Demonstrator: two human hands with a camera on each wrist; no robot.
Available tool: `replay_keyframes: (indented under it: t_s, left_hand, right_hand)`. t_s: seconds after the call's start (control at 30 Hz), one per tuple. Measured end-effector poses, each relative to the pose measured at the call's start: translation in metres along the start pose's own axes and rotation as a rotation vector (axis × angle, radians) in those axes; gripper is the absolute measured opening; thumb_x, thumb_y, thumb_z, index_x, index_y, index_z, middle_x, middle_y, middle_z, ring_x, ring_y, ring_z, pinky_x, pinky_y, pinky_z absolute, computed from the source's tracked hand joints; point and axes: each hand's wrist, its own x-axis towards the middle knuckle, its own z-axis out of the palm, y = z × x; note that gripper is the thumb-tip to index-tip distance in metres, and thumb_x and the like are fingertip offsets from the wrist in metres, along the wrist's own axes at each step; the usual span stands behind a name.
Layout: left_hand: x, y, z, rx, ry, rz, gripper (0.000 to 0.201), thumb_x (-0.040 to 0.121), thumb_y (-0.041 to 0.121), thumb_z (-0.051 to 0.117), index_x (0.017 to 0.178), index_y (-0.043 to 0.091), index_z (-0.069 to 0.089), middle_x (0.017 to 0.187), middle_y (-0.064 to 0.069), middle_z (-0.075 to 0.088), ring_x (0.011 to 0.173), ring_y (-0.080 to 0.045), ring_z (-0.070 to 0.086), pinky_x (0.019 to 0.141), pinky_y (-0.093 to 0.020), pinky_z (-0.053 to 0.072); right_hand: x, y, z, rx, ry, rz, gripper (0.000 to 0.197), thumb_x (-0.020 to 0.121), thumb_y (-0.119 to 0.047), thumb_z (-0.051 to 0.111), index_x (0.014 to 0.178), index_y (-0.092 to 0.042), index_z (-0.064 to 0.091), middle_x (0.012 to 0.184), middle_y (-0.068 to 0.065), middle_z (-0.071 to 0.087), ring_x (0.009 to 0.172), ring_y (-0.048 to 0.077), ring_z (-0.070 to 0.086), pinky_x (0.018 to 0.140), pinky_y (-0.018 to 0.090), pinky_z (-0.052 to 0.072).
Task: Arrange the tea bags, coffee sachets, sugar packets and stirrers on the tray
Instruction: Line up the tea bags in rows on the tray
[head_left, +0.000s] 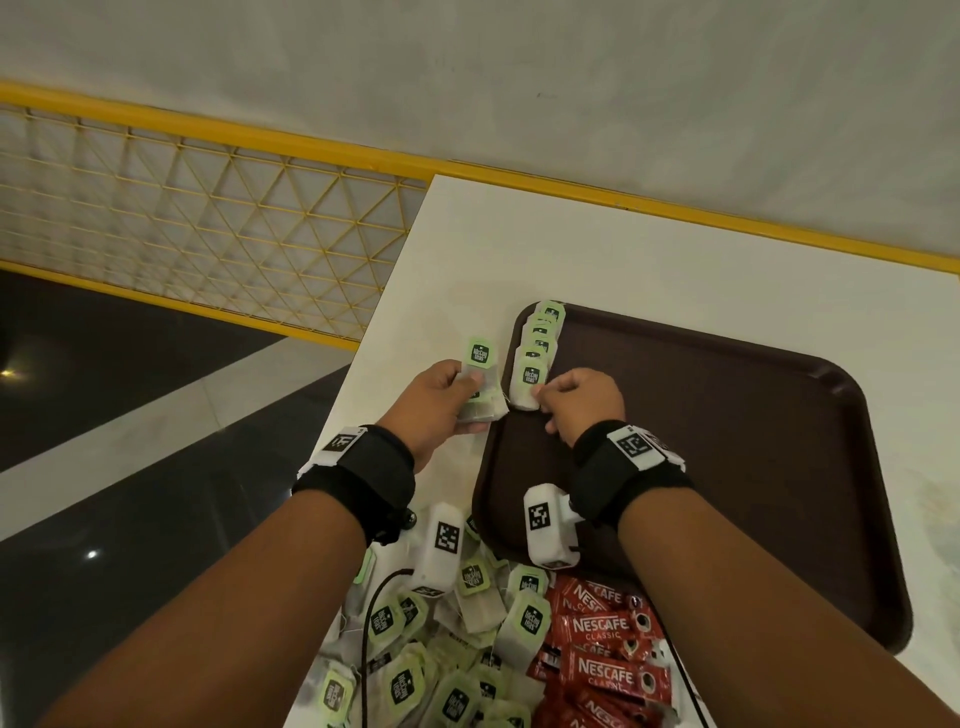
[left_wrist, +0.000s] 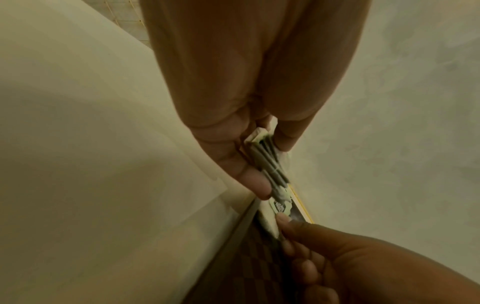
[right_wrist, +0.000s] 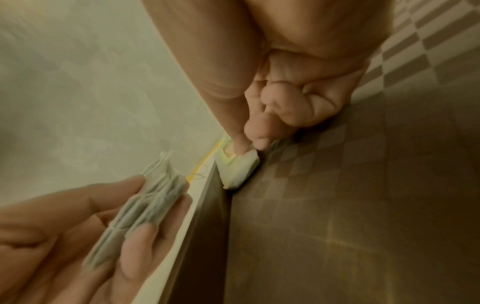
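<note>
A person stood at a white table (head_left: 675, 270) bearing a dark brown tray (head_left: 753, 467). The left hand (head_left: 441, 402), at about 10 o'clock from the tray's centre and just off its left rim, gripped a small stack of tea bags (head_left: 480, 384) between thumb and fingers; the left wrist view showed the stack (left_wrist: 270, 164) edge-on, pinched in the fingers. The right hand (head_left: 584, 400) was over the tray's left part, its fingers curled and pinching the nearest tea bag (head_left: 527, 384) of a row of tea bags (head_left: 540, 338) that ran along the tray's left edge toward its 11 o'clock corner. The right wrist view showed that bag (right_wrist: 239, 170) touching the tray floor against the rim. At 6 o'clock, on the table near the person, lay a loose heap of tea bags (head_left: 441, 649), with red coffee sachets (head_left: 608, 660) just beside it at its right. Both wrists wore black straps with white marker blocks.
</note>
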Motion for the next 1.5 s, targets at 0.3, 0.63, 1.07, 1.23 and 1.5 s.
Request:
replay_keyframes:
  t_s: [0.3, 0.63, 1.07, 1.23, 1.5]
  left_hand:
    - [-0.004, -0.004, 0.009, 0.136, -0.061, 0.046, 0.028, 0.095, 0.024, 0.063, 0.116, 0.006, 0.058, 0.113, -0.019, 0.068, 0.098, -0.028, 0.070, 0.072, -0.028, 0.058]
    - [-0.006, -0.008, -0.007, 0.094, 0.023, -0.005, 0.027, 0.100, 0.003, 0.043, 0.124, 0.002, 0.056, 0.124, -0.019, 0.062, 0.103, -0.026, 0.065, 0.081, -0.029, 0.060]
    - [-0.012, -0.005, -0.005, 0.256, 0.020, 0.090, 0.023, 0.100, 0.015, 0.053, 0.122, 0.012, 0.055, 0.116, -0.010, 0.068, 0.103, -0.024, 0.062, 0.079, -0.027, 0.050]
    - [-0.012, -0.006, 0.002, 0.233, 0.034, 0.119, 0.023, 0.094, 0.013, 0.063, 0.116, 0.009, 0.058, 0.111, -0.012, 0.070, 0.098, -0.025, 0.066, 0.083, -0.036, 0.056]
    - [-0.013, -0.010, -0.008, 0.197, 0.206, 0.117, 0.019, 0.091, 0.013, 0.068, 0.108, 0.007, 0.060, 0.104, -0.018, 0.065, 0.089, -0.019, 0.062, 0.068, -0.021, 0.056]
  right_hand:
    - [-0.025, -0.019, -0.002, 0.248, -0.135, -0.198, 0.006, 0.087, -0.017, 0.070, 0.089, -0.011, 0.069, 0.076, 0.002, 0.064, 0.060, 0.008, 0.053, 0.051, 0.013, 0.045]
    - [-0.009, 0.006, 0.005, 0.240, -0.048, 0.015, 0.004, 0.092, -0.009, 0.064, 0.094, -0.006, 0.065, 0.073, 0.006, 0.067, 0.056, 0.012, 0.062, 0.057, 0.022, 0.055]
    - [-0.034, -0.009, -0.003, 0.120, -0.129, -0.214, 0.013, 0.089, -0.028, 0.068, 0.086, -0.016, 0.069, 0.077, 0.004, 0.067, 0.062, 0.009, 0.057, 0.061, 0.023, 0.052]
    - [-0.044, -0.010, -0.006, 0.190, -0.230, -0.158, 0.005, 0.090, -0.010, 0.067, 0.095, -0.011, 0.066, 0.080, 0.003, 0.065, 0.061, 0.008, 0.056, 0.052, 0.015, 0.047]
    - [-0.032, 0.008, 0.000, 0.184, -0.136, -0.006, 0.004, 0.090, -0.010, 0.067, 0.093, -0.008, 0.065, 0.075, 0.003, 0.066, 0.053, 0.008, 0.058, 0.047, 0.017, 0.050]
